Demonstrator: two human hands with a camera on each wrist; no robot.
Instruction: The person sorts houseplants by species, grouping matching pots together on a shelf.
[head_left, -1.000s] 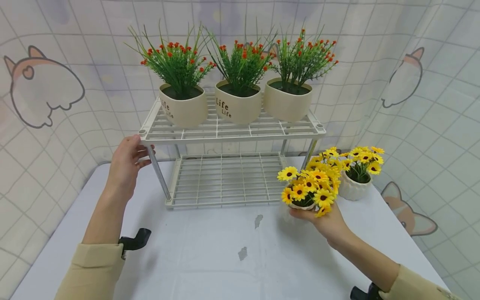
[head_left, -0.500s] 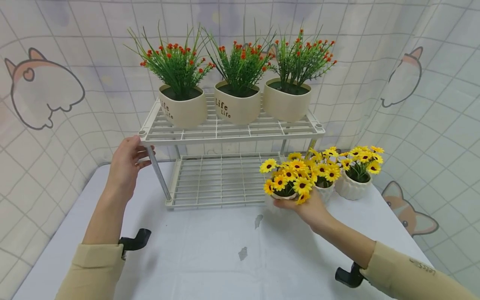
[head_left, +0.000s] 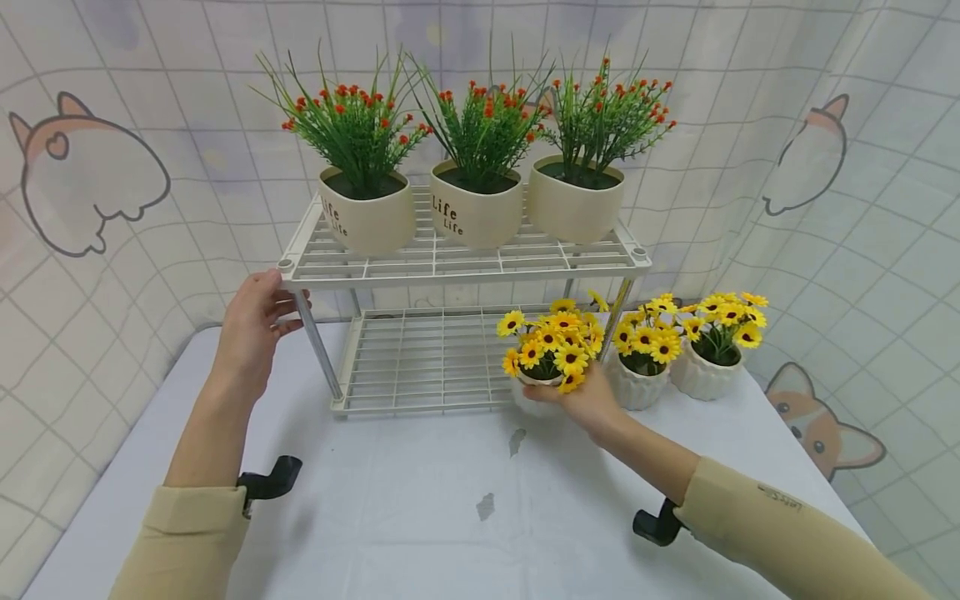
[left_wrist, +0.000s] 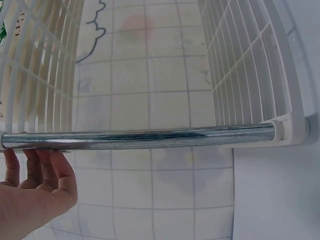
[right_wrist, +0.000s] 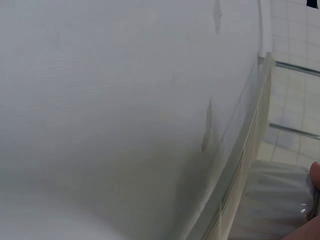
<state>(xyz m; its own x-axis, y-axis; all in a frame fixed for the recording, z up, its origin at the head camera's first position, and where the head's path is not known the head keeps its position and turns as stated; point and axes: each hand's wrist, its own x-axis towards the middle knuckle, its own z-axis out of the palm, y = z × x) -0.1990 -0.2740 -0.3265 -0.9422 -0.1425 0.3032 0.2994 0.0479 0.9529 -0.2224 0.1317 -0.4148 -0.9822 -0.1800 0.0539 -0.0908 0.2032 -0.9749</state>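
My left hand (head_left: 253,329) grips the front left top corner of a white two-tier wire rack (head_left: 465,273). In the left wrist view its curled fingers (left_wrist: 62,172) reach the upper end of the rack's metal post (left_wrist: 150,139). With my right hand (head_left: 588,400) I hold a small white pot of yellow daisies (head_left: 551,350) at the front right of the lower shelf (head_left: 442,358). The right wrist view shows the ribbed pot (right_wrist: 272,200) over the shelf edge, with part of the hand beside it. Whether the pot touches the shelf cannot be made out.
Three cream pots (head_left: 477,208) with red-flowered plants stand along the upper shelf. Right of the rack, two more white pots of yellow daisies (head_left: 641,379) stand on the white table (head_left: 420,500). A patterned curtain (head_left: 712,125) hangs behind and at the sides.
My right hand has carried the pot of daisies leftward, from beside the rack's right front post to the lower shelf's front right. My left hand has stayed at the rack's corner.
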